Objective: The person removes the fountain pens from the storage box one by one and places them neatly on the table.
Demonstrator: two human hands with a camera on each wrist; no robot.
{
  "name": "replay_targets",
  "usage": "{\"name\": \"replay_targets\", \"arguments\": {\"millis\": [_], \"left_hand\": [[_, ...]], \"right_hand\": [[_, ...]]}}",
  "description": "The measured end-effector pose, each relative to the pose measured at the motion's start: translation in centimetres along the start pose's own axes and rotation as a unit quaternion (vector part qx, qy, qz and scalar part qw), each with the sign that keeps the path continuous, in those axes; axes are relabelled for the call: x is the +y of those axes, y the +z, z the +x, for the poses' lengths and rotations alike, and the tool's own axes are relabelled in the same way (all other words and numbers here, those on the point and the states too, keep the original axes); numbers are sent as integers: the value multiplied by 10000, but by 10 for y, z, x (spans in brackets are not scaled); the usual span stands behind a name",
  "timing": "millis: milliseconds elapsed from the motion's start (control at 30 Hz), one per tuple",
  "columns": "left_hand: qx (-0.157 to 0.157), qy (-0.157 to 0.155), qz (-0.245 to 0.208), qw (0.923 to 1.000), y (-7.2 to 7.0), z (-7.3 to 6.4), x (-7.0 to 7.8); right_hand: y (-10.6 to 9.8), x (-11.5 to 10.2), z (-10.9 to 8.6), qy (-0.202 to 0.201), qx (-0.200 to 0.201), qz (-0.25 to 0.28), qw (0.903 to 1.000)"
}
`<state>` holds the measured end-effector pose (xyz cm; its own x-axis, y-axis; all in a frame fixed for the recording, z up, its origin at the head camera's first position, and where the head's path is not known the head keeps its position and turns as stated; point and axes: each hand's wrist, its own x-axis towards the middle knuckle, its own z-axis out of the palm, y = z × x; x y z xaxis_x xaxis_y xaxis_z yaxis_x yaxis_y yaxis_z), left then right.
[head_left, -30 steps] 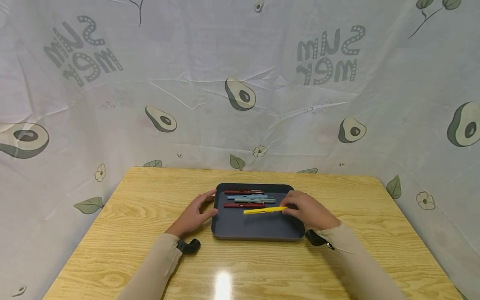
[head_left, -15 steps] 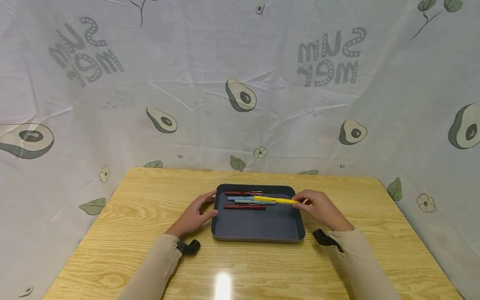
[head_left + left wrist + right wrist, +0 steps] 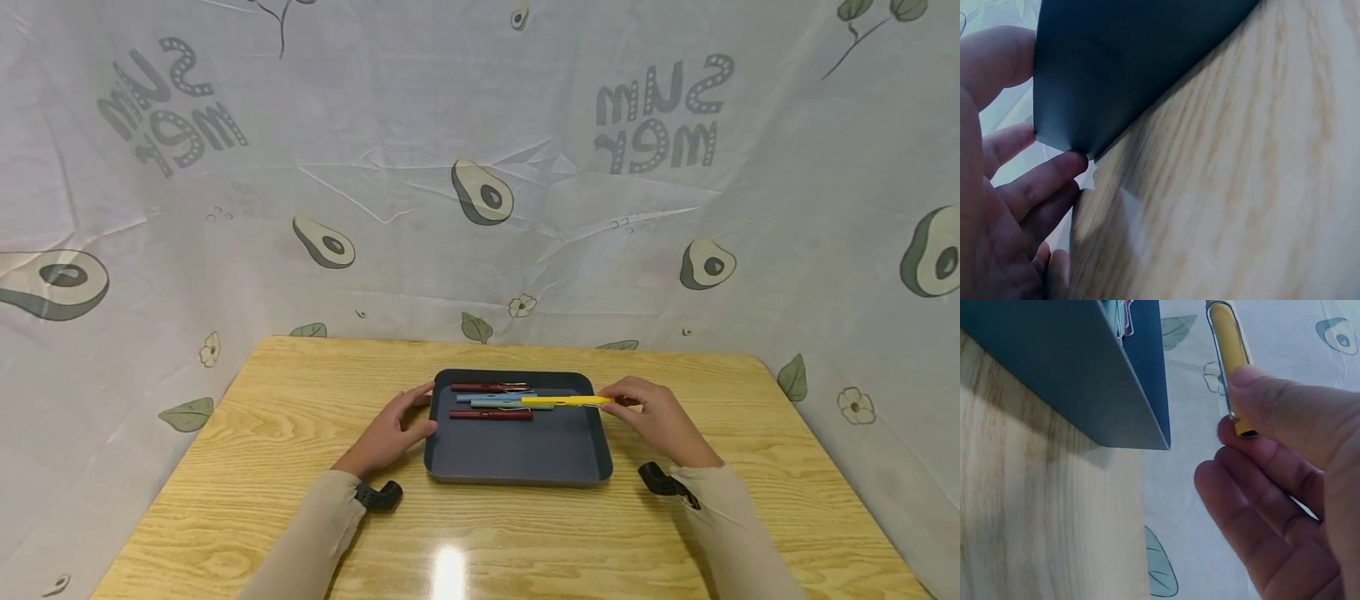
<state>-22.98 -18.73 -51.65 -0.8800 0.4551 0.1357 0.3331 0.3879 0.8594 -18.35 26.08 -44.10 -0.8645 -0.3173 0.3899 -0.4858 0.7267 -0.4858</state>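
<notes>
Between thumb and forefinger, my right hand (image 3: 654, 414) pinches a yellow pen (image 3: 558, 401) by its clip end, above the right side of a dark grey tray (image 3: 517, 457). The right wrist view shows the pen's wire clip beside the thumb, with the other fingers curved below. My left hand (image 3: 390, 431) rests its spread thumb and fingers against the tray's left side; fingertips (image 3: 1067, 164) touch its outer wall. Inside the tray lie a dark red pen (image 3: 480, 387), a blue pen (image 3: 480, 397), a pale teal pen (image 3: 495, 404) and another dark red pen (image 3: 487, 414).
The tray stands on a wood-grain table (image 3: 525, 533). Behind the table hangs a pale curtain (image 3: 405, 275) printed with avocados. Black wrist bands (image 3: 381, 496) with small cameras sit at both sleeves.
My right hand has carried the yellow pen from the tray's middle right, first away from me, then further right, so its end now lies past the tray's right rim. The left hand has stayed still.
</notes>
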Motion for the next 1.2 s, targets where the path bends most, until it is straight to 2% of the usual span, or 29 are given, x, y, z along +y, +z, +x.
{"name": "replay_targets", "arguments": {"millis": [133,433,733,767,933,1000,1200], "left_hand": [[-66,-7,5,10000,1,1,1],[-84,-113,129,9998,0,-1,2],[29,35,70,10000,-3,-1,3],[25,47,43,10000,-4,-2,8],[-23,-22,70,10000,-3,-2,8],[-30,-22,93,9999,-3,-1,2],[-51,-85,134,9999,-1,-1,-1]], "right_hand": [[-5,1,-2,-92,165,-82,9998],[-7,5,-1,80,274,-120,9995],[-4,5,3,-30,444,-98,9990],[-4,5,3,-8,455,-113,9989],[-4,6,1,78,535,-168,9984],[-4,6,0,65,595,-197,9980],[-4,10,-2,113,733,-320,9967]]}}
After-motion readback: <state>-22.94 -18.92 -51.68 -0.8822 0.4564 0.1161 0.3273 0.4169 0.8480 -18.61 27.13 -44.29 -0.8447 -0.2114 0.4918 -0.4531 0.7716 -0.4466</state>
